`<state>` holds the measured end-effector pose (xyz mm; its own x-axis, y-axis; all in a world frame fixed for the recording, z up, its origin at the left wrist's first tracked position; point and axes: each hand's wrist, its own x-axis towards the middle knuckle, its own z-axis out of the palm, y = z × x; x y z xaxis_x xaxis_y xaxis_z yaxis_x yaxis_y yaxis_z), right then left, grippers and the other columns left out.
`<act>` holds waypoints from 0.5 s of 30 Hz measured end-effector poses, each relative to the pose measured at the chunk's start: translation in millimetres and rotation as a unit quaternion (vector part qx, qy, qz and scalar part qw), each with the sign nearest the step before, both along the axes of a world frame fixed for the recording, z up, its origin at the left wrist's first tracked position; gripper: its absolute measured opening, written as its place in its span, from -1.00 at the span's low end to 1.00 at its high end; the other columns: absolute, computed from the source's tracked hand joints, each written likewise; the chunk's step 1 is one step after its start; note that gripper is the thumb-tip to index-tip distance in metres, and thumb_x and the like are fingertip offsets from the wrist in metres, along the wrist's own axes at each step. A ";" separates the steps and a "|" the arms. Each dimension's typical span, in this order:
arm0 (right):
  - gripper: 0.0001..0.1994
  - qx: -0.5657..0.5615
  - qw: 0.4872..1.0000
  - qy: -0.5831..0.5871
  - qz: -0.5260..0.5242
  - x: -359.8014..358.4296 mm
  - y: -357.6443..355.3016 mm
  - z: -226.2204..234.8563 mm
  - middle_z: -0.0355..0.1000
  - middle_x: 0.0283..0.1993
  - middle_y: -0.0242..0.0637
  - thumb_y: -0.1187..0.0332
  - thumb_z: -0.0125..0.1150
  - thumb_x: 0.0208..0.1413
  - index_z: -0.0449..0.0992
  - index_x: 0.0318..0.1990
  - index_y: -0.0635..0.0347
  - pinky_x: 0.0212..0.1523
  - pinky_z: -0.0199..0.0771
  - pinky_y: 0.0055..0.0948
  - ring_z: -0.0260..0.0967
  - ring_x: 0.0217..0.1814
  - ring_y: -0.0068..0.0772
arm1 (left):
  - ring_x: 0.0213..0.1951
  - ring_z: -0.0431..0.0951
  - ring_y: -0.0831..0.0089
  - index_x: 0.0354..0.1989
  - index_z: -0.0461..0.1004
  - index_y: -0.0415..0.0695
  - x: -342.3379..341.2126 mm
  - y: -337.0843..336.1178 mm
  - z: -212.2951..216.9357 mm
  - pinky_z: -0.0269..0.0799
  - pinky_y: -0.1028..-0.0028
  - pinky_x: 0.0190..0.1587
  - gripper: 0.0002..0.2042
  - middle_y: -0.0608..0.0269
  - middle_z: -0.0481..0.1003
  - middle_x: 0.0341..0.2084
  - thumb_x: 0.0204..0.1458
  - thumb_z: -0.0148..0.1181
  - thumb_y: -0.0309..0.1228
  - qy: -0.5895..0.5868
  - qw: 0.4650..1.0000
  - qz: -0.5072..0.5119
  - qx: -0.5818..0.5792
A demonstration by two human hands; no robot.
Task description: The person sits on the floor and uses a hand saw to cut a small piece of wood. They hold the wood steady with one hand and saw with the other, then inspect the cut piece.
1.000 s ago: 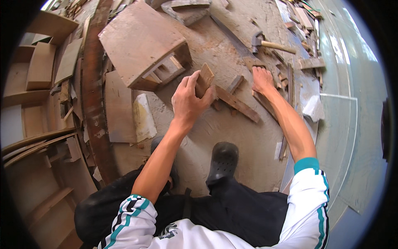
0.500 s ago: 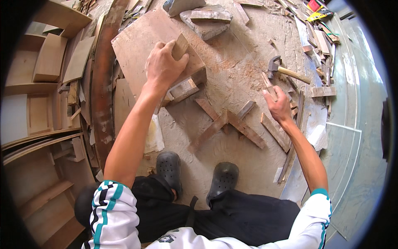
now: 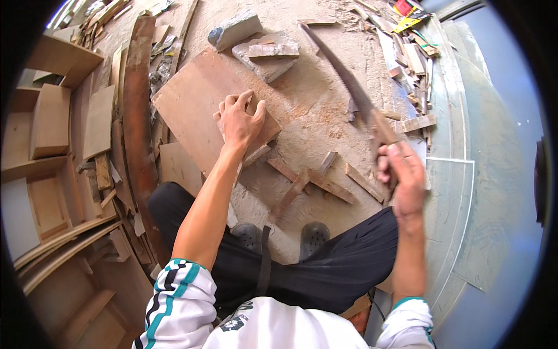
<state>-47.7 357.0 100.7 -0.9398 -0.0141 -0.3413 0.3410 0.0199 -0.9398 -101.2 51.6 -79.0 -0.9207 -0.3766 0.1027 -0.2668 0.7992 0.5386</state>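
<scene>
My right hand [image 3: 402,174] is wrapped around the wooden handle of a handsaw [image 3: 347,80], whose long, narrow, curved blade points up and away to the left. My left hand [image 3: 239,123] rests on a flat-topped wooden box [image 3: 200,96], its bent fingers closed around a small wood block [image 3: 251,104] at the box's right part. The block is mostly hidden by the fingers. Behind the saw lies a hammer [image 3: 352,109], largely covered, with its dark head showing left of the blade. The saw's teeth are hard to make out.
Crossed wood strips [image 3: 308,177] lie on the floor before my feet. Stone blocks [image 3: 235,29] sit beyond the box. Wooden cabinet frames [image 3: 49,122] and a long rusty-brown beam [image 3: 138,110] line the left. Wood scraps [image 3: 414,58] and glass sheets [image 3: 459,192] are at right.
My right hand has come back nearer with the saw, whose blade now shows at full length above the floor. My left hand stays on the block; the view has shifted and my knees show more.
</scene>
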 end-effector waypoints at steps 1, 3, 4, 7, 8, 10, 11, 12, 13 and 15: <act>-0.77 0.038 0.999 0.027 0.014 6.0 -11.6 0.1 0.37 -0.46 -0.49 0.27 0.09 0.37 0.53 -0.18 0.27 -0.48 0.23 -0.70 0.21 -0.49 -0.75 | 0.09 0.44 0.25 0.09 0.60 0.10 -2.1 3.0 1.9 0.10 0.20 0.23 -0.54 0.18 0.55 -0.07 0.13 0.16 0.07 -0.008 1.000 0.004 0.007; -0.77 0.044 0.998 0.036 0.017 14.9 -27.0 -7.9 0.34 -0.47 -0.51 0.26 0.10 0.37 0.54 -0.20 0.25 -0.52 0.18 -0.71 0.18 -0.51 -0.77 | 0.09 0.43 0.25 0.07 0.60 0.11 -5.1 3.8 6.8 0.09 0.20 0.23 -0.56 0.18 0.54 -0.07 0.14 0.13 0.07 -0.026 0.999 0.016 0.025; -0.77 0.014 1.000 0.022 0.009 15.7 -31.2 -14.3 0.33 -0.49 -0.53 0.25 0.11 0.37 0.54 -0.21 0.24 -0.54 0.15 -0.71 0.17 -0.52 -0.77 | 0.09 0.43 0.25 0.07 0.60 0.11 -7.8 2.9 8.6 0.10 0.20 0.22 -0.56 0.18 0.54 -0.07 0.16 0.12 0.07 -0.034 0.998 0.027 0.040; -0.75 -0.001 1.000 0.026 -0.003 28.1 -46.9 -43.4 0.28 -0.54 -0.59 0.19 0.15 0.34 0.53 -0.26 0.19 -0.57 0.08 -0.69 0.12 -0.55 -0.77 | 0.10 0.43 0.23 0.05 0.60 0.09 -8.4 -1.6 -0.7 0.11 0.18 0.21 -0.57 0.19 0.55 -0.08 0.18 0.08 0.07 -0.020 0.997 0.042 0.061; -0.73 -0.011 1.000 0.023 -0.018 35.8 -52.6 -53.3 0.27 -0.55 -0.60 0.15 0.16 0.34 0.52 -0.27 0.18 -0.58 0.07 -0.68 0.12 -0.56 -0.77 | 0.10 0.42 0.22 0.05 0.60 0.09 -8.5 -1.0 -1.2 0.10 0.17 0.20 -0.57 0.20 0.55 -0.08 0.18 0.07 0.07 -0.012 0.997 0.040 0.064; -0.68 0.031 0.998 0.058 -0.012 50.4 -61.6 -79.6 0.26 -0.54 -0.61 0.07 0.19 0.32 0.50 -0.29 0.17 -0.56 0.06 -0.64 0.11 -0.55 -0.77 | 0.10 0.43 0.21 0.07 0.59 0.10 -4.7 -2.3 1.5 0.12 0.17 0.21 -0.58 0.21 0.55 -0.07 0.21 0.06 0.06 -0.028 0.998 0.009 0.051; -0.57 -0.004 0.999 0.048 0.009 56.8 -70.7 -75.8 0.23 -0.51 -0.56 -0.01 0.09 0.37 0.46 -0.22 0.27 -0.52 0.16 -0.72 0.13 -0.53 -0.77 | 0.11 0.43 0.20 0.09 0.59 0.11 -2.7 -4.7 4.2 0.13 0.17 0.22 -0.58 0.21 0.54 -0.06 0.22 0.06 0.05 -0.037 0.998 -0.003 0.043; -0.51 -0.016 0.999 0.039 0.007 65.4 -74.7 -81.8 0.22 -0.51 -0.54 -0.08 0.06 0.37 0.44 -0.22 0.29 -0.50 0.14 -0.70 0.12 -0.51 -0.76 | 0.12 0.42 0.20 0.09 0.58 0.11 -0.8 -4.8 6.6 0.13 0.16 0.22 -0.58 0.21 0.54 -0.05 0.21 0.07 0.04 -0.032 0.999 -0.008 0.029; -0.50 -0.027 0.998 0.049 0.011 72.1 -78.3 -88.9 0.22 -0.51 -0.54 -0.09 0.07 0.36 0.44 -0.22 0.29 -0.49 0.12 -0.70 0.12 -0.51 -0.76 | 0.13 0.42 0.20 0.10 0.58 0.10 1.0 -5.1 5.2 0.14 0.15 0.22 -0.58 0.22 0.54 -0.04 0.20 0.09 0.03 -0.024 1.000 -0.012 0.013; -0.51 -0.030 0.998 0.051 0.015 81.5 -83.1 -95.7 0.24 -0.53 -0.54 -0.09 0.13 0.33 0.47 -0.24 0.28 -0.49 0.12 -0.62 0.12 -0.50 -0.72 | 0.14 0.41 0.19 0.12 0.57 0.10 1.0 -4.2 2.3 0.15 0.13 0.23 -0.58 0.22 0.53 -0.01 0.19 0.11 0.01 -0.013 1.000 -0.014 -0.001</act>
<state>33.8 273.9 5.0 -0.9685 -0.0606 -0.2414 0.2433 -0.0276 -0.9695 -100.2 47.5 -76.7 -0.9330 -0.3512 0.0786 -0.2594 0.8076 0.5297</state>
